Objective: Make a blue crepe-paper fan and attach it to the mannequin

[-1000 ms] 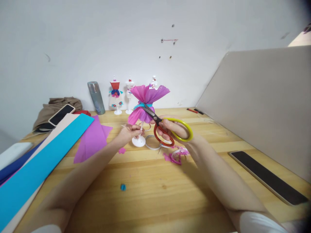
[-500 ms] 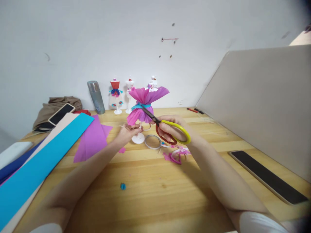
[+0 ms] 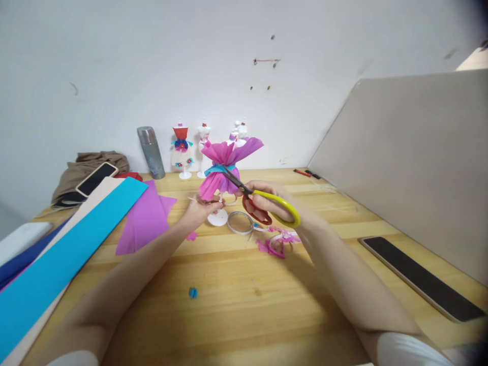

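A small mannequin stand with a round white base [image 3: 217, 218] wears a pink and purple crepe-paper dress [image 3: 217, 184], tied at the waist with a blue band [image 3: 215, 169]. My left hand [image 3: 204, 209] pinches the stand's thin pole just under the dress. My right hand [image 3: 265, 195] grips scissors [image 3: 282, 205] with one yellow and one red handle. Their dark blades point up and left, with the tips at the blue band, slightly apart. Whether any paper lies between the blades cannot be made out.
Tape rings [image 3: 240, 222] and pink scraps [image 3: 276, 246] lie right of the base. Coloured paper strips [image 3: 87, 236] cover the left side, with a flask [image 3: 151, 152] and dressed mannequins [image 3: 181, 147] behind. A phone [image 3: 419, 277] lies at the right.
The scissor handles have moved slightly closer together. The dress has turned and shifted a little, showing more of the figures behind it. My left hand stays at the pole.
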Tool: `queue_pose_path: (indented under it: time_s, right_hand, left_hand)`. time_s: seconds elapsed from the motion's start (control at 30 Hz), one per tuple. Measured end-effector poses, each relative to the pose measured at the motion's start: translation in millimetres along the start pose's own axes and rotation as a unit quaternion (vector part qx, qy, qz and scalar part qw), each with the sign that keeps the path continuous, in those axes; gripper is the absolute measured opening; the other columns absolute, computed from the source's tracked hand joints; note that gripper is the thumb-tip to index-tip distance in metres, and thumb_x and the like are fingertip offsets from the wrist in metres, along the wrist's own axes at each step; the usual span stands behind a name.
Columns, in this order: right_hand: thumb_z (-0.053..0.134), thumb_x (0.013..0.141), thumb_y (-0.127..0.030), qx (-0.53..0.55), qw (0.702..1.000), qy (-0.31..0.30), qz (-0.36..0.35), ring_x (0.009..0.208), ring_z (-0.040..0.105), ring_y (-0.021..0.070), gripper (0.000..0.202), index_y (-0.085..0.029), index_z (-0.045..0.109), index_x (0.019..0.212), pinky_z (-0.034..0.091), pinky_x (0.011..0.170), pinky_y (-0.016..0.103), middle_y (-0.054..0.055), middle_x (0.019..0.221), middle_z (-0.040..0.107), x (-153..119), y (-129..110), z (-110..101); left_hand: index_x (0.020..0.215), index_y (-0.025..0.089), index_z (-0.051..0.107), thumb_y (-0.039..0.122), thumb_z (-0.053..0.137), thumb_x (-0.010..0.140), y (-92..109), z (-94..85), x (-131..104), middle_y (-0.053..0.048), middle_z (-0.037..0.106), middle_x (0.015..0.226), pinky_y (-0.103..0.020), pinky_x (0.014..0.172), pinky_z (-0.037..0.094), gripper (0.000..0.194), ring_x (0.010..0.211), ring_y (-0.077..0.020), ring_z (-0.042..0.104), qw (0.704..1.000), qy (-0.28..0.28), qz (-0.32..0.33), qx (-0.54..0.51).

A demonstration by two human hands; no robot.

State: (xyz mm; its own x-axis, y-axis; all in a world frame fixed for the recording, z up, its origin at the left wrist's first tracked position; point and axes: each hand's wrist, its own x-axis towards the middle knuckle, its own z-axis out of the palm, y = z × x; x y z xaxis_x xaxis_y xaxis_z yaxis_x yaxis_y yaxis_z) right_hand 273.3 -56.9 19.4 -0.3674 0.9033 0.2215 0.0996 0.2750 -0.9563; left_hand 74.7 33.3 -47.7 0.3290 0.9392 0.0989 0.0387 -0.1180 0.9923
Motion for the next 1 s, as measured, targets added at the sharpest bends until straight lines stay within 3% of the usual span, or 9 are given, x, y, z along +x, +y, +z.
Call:
queue_pose_path:
  time_s: [0.17,0.33,0.47,0.6,0.77,0.87,1.0]
  right_hand:
    - [0.065,0.084,-0.065,0.019,0.999,-0.029,0.010,0.039,0.040,0.0054,0.048,-0.019,0.058,0.097,0.032,0.037,0.021,-0.006,0.060,0.052,-2,-3,0]
    - [0.065,0.086,-0.061,-0.053,0.997,-0.020,0.045,0.041,0.037,0.0052,0.049,-0.017,0.063,0.108,0.029,0.037,0.020,-0.005,0.064,0.050,-6,-3,-7]
    - [0.071,0.082,-0.050,-0.179,0.983,-0.005,-0.042,0.055,0.047,0.0093,0.037,-0.016,0.068,0.098,0.038,0.049,0.023,-0.001,0.071,0.055,-8,-13,-9]
    - [0.073,0.082,-0.045,-0.376,0.907,0.112,-0.152,0.058,0.051,0.0130,0.035,-0.017,0.071,0.102,0.040,0.056,0.026,0.001,0.072,0.061,-7,-18,-8]
    - [0.066,0.085,-0.036,-0.496,0.798,0.230,-0.255,0.057,0.055,0.0146,0.034,-0.020,0.070,0.115,0.043,0.056,0.028,0.004,0.079,0.066,0,2,-11]
    - [0.065,0.084,-0.032,-0.513,0.765,0.264,-0.286,0.058,0.058,0.0154,0.038,-0.018,0.068,0.120,0.046,0.057,0.029,0.007,0.087,0.068,5,14,-15]
    - [0.063,0.084,-0.031,-0.529,0.752,0.275,-0.281,0.062,0.061,0.0175,0.039,-0.017,0.067,0.120,0.048,0.061,0.032,0.008,0.088,0.069,9,21,-18]
  left_hand:
    - [0.071,0.018,0.074,0.018,0.077,0.066,0,0.6,-1,-0.002,0.073,0.072,-0.026,0.063,0.051,0.006,0.066,-0.0152,0.064,1.000,0.011,0.021,-0.010]
    - [0.068,0.017,0.074,0.020,0.076,0.066,1,-1.7,-1,-0.003,0.074,0.071,-0.027,0.064,0.051,0.004,0.067,-0.0164,0.065,1.000,0.002,0.010,0.006]
    - [0.068,0.015,0.073,0.026,0.079,0.064,-2,-6.6,6,-0.002,0.070,0.065,-0.027,0.059,0.046,0.013,0.059,-0.0143,0.059,0.999,0.016,0.027,0.004]
    - [0.062,0.016,0.065,0.021,0.080,0.062,-3,-12.4,12,0.002,0.062,0.056,-0.026,0.055,0.039,0.016,0.054,-0.0113,0.051,0.996,0.064,0.057,-0.006]
    - [0.058,0.017,0.063,0.027,0.084,0.062,6,-8.9,5,0.000,0.061,0.054,-0.028,0.057,0.042,0.023,0.055,-0.0133,0.054,0.996,0.045,0.069,-0.020]
    - [0.061,0.017,0.066,0.034,0.083,0.063,12,-1.3,-4,-0.002,0.065,0.059,-0.030,0.061,0.048,0.024,0.056,-0.0149,0.058,0.997,0.023,0.064,-0.038]
    - [0.065,0.018,0.066,0.037,0.083,0.058,17,8.8,-13,-0.003,0.069,0.063,-0.030,0.059,0.050,0.026,0.053,-0.0141,0.059,0.995,-0.009,0.045,-0.085]
